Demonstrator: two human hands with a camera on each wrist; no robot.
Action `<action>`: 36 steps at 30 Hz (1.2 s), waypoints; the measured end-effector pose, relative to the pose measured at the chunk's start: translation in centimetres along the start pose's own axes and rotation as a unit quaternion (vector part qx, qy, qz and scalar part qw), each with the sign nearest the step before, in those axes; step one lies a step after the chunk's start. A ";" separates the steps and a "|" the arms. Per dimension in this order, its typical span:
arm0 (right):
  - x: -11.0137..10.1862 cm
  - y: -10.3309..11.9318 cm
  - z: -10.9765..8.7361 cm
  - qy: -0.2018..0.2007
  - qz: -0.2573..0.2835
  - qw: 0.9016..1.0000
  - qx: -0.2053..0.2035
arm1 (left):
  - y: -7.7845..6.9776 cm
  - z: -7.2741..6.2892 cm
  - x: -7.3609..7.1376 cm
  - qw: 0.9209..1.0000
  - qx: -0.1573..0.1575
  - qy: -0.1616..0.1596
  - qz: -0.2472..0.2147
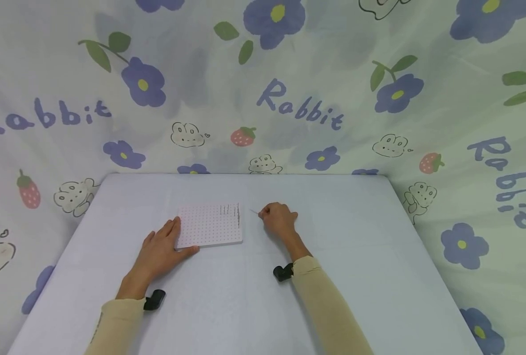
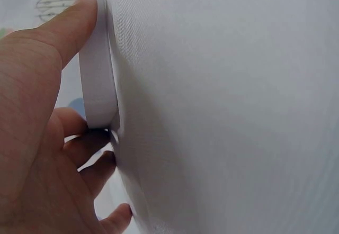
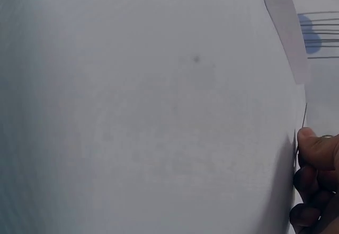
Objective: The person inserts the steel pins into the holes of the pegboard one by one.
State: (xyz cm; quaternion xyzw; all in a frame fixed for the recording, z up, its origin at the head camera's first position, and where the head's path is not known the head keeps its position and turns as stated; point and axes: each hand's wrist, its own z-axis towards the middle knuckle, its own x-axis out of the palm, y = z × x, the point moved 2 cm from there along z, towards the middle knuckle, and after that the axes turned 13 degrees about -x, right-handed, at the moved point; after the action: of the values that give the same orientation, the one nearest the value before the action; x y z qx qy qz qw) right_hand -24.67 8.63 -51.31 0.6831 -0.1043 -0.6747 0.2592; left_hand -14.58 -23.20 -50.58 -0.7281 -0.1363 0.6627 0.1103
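Observation:
A white perforated board (image 1: 207, 227) lies flat on the table, with a grid of small holes. Several thin dark needle-like pins (image 1: 238, 217) stand upright in its far right part; they also show in the right wrist view as thin pins (image 3: 323, 30). My left hand (image 1: 158, 249) holds the board's near left corner, thumb along the front edge and fingers against the left side. Just right of the board, my right hand (image 1: 278, 219) pinches a thin pin (image 3: 305, 115) between thumb and forefinger. That pin points toward the board and is apart from it.
White cloth covers the table (image 1: 356, 236). Behind and at both sides hangs a curtain (image 1: 209, 93) with flowers, strawberries and rabbits. A small black wrist camera (image 1: 155, 300) sits at the left cuff, and another black camera (image 1: 282, 272) at the right.

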 end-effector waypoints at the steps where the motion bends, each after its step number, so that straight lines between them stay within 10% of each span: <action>1: 0.0 0.0 0.0 0.000 0.004 1.000 -0.001 | 0.0 0.0 0.0 1.000 0.000 -0.001 -0.001; 10: -1.0 1.3 -0.6 -0.029 0.107 0.992 -0.060 | 0.3 -0.4 0.1 1.000 0.001 -0.002 -0.006; 22: -3.1 5.0 -1.7 -0.041 0.294 0.938 -0.177 | 0.3 0.0 -0.1 1.000 -0.002 -0.001 -0.007; 36: -1.4 3.6 -2.4 -0.032 0.238 0.949 -0.205 | 0.2 0.1 0.2 1.000 -0.001 -0.001 -0.010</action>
State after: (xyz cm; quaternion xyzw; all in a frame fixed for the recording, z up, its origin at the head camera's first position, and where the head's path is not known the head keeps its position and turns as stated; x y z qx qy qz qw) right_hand -21.72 6.78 -48.44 0.5483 -0.1319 -0.6219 0.5433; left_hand -14.68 -23.36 -50.85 -0.7261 -0.1442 0.6623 0.1157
